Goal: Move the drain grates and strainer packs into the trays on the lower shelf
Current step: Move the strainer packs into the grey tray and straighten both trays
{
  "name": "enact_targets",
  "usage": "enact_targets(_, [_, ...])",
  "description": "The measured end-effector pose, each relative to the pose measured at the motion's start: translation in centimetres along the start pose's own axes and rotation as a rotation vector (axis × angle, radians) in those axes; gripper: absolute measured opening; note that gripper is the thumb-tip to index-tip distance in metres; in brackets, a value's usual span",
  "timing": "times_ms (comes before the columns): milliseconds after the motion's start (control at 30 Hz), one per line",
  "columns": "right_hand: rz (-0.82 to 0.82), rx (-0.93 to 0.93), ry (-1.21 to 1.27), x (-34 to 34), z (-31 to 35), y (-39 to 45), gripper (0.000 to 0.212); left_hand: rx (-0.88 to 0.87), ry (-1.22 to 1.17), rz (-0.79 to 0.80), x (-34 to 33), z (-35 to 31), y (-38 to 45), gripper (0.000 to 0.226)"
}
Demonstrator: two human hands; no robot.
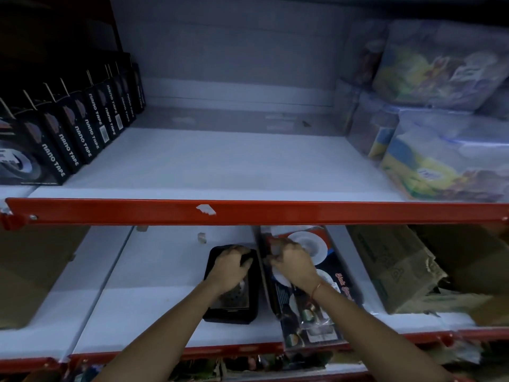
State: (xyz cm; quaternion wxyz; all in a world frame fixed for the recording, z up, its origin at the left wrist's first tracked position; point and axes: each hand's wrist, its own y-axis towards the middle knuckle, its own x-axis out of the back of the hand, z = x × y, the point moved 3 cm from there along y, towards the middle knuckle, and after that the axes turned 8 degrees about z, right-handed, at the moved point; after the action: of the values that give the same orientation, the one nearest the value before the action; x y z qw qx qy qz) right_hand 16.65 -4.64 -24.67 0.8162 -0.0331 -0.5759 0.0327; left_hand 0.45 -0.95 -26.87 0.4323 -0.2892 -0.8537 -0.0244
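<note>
On the lower shelf a black tray (212,312) holds a perforated metal drain grate (234,297). My left hand (230,267) rests inside the tray's far end, fingers curled over something dark; I cannot tell what. To the right, a second dark tray (264,277) carries strainer packs (308,318) with white strainers and red lettering, reaching past the shelf front. My right hand (293,261) is closed on the top strainer pack (316,245) near its far end.
Black nano tape boxes (68,133) line the upper shelf's left; wrapped bundles (440,128) stack on its right. A red shelf rail (248,213) crosses above my hands. Cardboard boxes (399,271) flank the lower shelf on the right, another box (35,271) on the left.
</note>
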Motion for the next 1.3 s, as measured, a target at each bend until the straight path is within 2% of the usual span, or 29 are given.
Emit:
enact_targets(67, [-0.088,-0.11,0.09,1.3,-3.2,-0.3,0.04,0.078,-0.198,0.03,-0.8,-1.9,0.5,0.038])
enact_targets(133, [-0.135,-0.217,0.188,1.5,-7.5,-0.1,0.047,0.167,-0.345,0.064,-1.7,-3.8,0.7,0.032])
enact_targets(200, [-0.099,-0.324,0.252,1.8,-10.5,-0.3,0.052,0.249,-0.447,0.084,-2.6,-5.2,0.6,0.016])
enact_targets(300, [-0.054,-0.433,0.35,2.8,-12.3,-2.0,0.04,0.345,-0.551,0.075,-3.5,-6.2,0.5,0.024])
enact_targets(400, [0.031,-0.533,0.556,2.1,-14.3,-2.8,0.048,0.426,-0.596,0.064,-4.1,-6.5,1.1,0.037])
enact_targets(467, [0.103,-0.531,0.625,1.5,-15.3,-2.9,0.054,0.459,-0.587,0.056,-4.7,-6.7,1.4,0.038])
enact_targets(567, [0.144,-0.48,0.685,1.1,-15.8,-2.8,0.052,0.508,-0.583,0.021,-4.9,-7.0,1.5,0.037])
enact_targets(700, [0.174,-0.41,0.816,1.5,-15.2,-3.0,0.05,0.536,-0.728,0.055,-5.5,-8.2,1.4,0.038])
enact_targets(767, [0.24,-0.392,0.898,1.4,-14.7,-3.5,0.043,0.55,-0.765,0.056,-5.7,-8.9,1.0,0.035])
enact_targets(867, [0.389,-0.406,0.869,1.2,-14.1,-4.3,0.048,0.584,-0.796,0.07,-6.0,-9.8,0.2,0.03])
enact_targets(933, [0.427,-0.409,0.821,1.1,-13.9,-4.4,0.055,0.606,-0.797,0.076,-6.3,-9.8,0.2,0.03])
enact_targets(1000, [0.453,-0.413,0.82,1.3,-13.7,-4.3,0.046,0.633,-0.811,0.055,-6.7,-9.7,0.3,0.038])
enact_targets(1067, [0.488,-0.44,0.872,1.5,-13.5,-4.3,0.045,0.634,-0.846,0.033,-6.9,-9.5,0.8,0.039])
enact_targets(1200, [0.449,-0.451,0.961,2.2,-13.5,-3.9,0.038,0.634,-0.9,0.02,-6.2,-10.1,1.3,0.028])
enact_targets(1300, [0.364,-0.463,0.984,3.2,-14.0,-2.6,0.039,0.612,-0.962,-0.048,-5.3,-10.4,2.9,0.024])
